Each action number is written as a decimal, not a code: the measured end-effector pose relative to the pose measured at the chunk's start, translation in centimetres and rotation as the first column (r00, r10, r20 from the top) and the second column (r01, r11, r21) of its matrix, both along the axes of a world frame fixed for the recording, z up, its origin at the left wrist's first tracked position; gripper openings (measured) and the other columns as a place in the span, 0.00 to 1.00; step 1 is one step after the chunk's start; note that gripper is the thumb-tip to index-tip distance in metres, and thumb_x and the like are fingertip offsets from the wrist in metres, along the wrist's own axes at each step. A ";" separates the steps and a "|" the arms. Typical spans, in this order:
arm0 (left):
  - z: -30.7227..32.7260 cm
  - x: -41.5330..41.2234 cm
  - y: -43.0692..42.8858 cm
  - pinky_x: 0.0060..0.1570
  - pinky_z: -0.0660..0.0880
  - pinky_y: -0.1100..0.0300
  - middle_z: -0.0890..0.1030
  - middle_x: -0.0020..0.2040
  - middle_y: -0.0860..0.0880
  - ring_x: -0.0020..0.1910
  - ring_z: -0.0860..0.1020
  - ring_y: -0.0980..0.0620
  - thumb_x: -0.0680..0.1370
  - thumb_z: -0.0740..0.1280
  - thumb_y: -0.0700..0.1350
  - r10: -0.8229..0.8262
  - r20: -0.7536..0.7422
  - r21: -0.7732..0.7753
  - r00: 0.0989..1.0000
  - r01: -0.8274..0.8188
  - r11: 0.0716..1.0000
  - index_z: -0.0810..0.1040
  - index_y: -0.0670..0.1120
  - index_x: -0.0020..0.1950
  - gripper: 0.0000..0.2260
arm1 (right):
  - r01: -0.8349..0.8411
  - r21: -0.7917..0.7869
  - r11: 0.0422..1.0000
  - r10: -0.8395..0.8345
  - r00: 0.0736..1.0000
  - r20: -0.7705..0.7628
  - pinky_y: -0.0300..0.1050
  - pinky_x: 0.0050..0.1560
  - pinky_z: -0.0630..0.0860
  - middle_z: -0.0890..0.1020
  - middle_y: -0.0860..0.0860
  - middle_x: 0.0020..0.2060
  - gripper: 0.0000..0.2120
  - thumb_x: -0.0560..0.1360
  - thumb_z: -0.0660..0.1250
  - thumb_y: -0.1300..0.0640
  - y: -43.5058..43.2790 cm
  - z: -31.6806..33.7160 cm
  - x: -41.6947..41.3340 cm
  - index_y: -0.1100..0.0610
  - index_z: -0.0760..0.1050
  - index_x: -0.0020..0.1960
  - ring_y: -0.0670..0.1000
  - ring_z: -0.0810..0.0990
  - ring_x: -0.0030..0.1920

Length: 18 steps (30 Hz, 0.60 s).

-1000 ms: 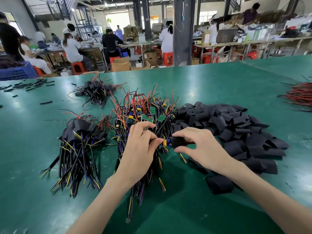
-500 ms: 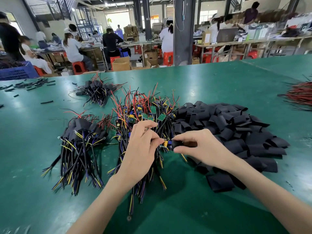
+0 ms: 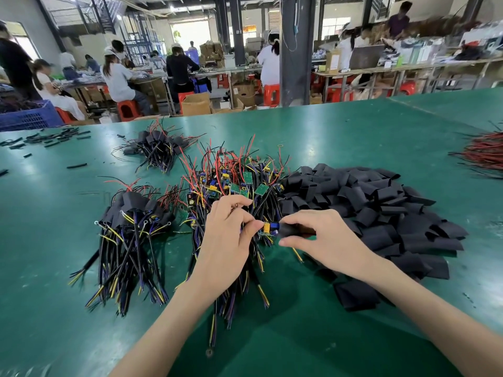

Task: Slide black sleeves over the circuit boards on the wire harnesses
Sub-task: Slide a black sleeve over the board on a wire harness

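Note:
My left hand (image 3: 227,232) pinches the wires of one harness just behind its small circuit board (image 3: 268,228), which shows yellow and blue parts. My right hand (image 3: 321,238) pinches a black sleeve (image 3: 292,230) whose mouth meets the far end of that board; most of the board is still bare. Under both hands lies the pile of unsleeved harnesses (image 3: 231,186) with green boards and red, black and yellow wires. A heap of loose black sleeves (image 3: 367,210) spreads out to the right.
A bundle of sleeved harnesses (image 3: 130,229) lies left of my hands, and another (image 3: 155,148) sits farther back. Red wires (image 3: 484,156) lie at the right edge of the green table (image 3: 340,142). Small black tube pieces (image 3: 49,138) are scattered far left. Workers sit at benches beyond.
My right hand has brought the black sleeve left to the board's end, and the board now shows between the two hands. Both hands have stayed over the same spot.

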<state>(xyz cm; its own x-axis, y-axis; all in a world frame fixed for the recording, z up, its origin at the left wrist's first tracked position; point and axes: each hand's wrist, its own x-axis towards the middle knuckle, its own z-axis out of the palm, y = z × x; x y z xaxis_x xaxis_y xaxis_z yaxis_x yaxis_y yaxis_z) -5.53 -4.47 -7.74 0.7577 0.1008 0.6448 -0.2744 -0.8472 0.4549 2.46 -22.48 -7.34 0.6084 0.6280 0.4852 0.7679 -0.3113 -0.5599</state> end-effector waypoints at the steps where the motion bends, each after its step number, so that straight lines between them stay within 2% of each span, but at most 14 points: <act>1: 0.0 0.0 0.0 0.58 0.64 0.56 0.71 0.55 0.51 0.57 0.71 0.48 0.76 0.68 0.40 0.001 0.001 0.003 1.000 -0.001 1.000 0.76 0.40 0.40 0.06 | -0.003 0.005 1.000 0.003 1.000 -0.018 0.44 0.44 0.73 0.81 0.47 0.37 0.08 0.67 0.76 0.56 0.0 0.0 0.0 0.53 0.80 0.45 0.46 0.76 0.38; 8: 0.3 -0.2 -0.1 0.58 0.66 0.51 0.71 0.55 0.51 0.57 0.72 0.45 0.76 0.68 0.40 0.001 0.012 -0.001 1.000 -0.001 1.000 0.76 0.40 0.40 0.06 | -0.040 0.017 0.999 0.042 0.996 -0.079 0.49 0.43 0.74 0.81 0.51 0.36 0.09 0.68 0.75 0.54 0.0 -0.2 -0.1 0.53 0.80 0.47 0.53 0.78 0.36; 10: 0.3 -0.2 -0.1 0.58 0.67 0.49 0.71 0.55 0.51 0.57 0.71 0.46 0.76 0.67 0.41 0.001 0.009 -0.005 1.000 0.000 1.000 0.76 0.41 0.40 0.06 | -0.071 0.030 0.997 0.074 0.987 -0.143 0.50 0.41 0.73 0.80 0.53 0.35 0.10 0.69 0.74 0.53 -0.1 -0.2 0.0 0.51 0.78 0.48 0.50 0.75 0.31; 13: 0.3 -0.1 -0.2 0.57 0.67 0.48 0.72 0.55 0.50 0.56 0.71 0.48 0.75 0.66 0.43 0.008 0.000 -0.010 1.000 -0.008 1.000 0.76 0.41 0.39 0.07 | -0.083 0.043 0.996 0.090 0.972 -0.217 0.50 0.40 0.74 0.81 0.54 0.36 0.12 0.68 0.74 0.54 -0.2 0.0 0.1 0.45 0.76 0.49 0.44 0.73 0.32; 16: 0.3 -0.1 -0.1 0.58 0.65 0.50 0.71 0.55 0.52 0.57 0.71 0.48 0.75 0.67 0.43 0.008 -0.005 -0.002 1.000 -0.008 1.000 0.76 0.42 0.39 0.07 | -0.051 0.019 0.999 0.053 0.989 -0.136 0.50 0.43 0.74 0.81 0.53 0.37 0.10 0.68 0.75 0.55 -0.1 0.1 -0.1 0.50 0.80 0.48 0.50 0.77 0.35; 18: 0.2 -0.2 0.0 0.58 0.65 0.51 0.71 0.55 0.53 0.57 0.71 0.48 0.76 0.68 0.42 0.000 -0.006 -0.006 1.000 0.000 1.000 0.76 0.42 0.39 0.06 | -0.017 -0.017 1.000 0.017 0.999 -0.036 0.48 0.45 0.73 0.80 0.51 0.39 0.12 0.68 0.75 0.55 0.1 -0.1 -0.4 0.55 0.81 0.51 0.52 0.77 0.39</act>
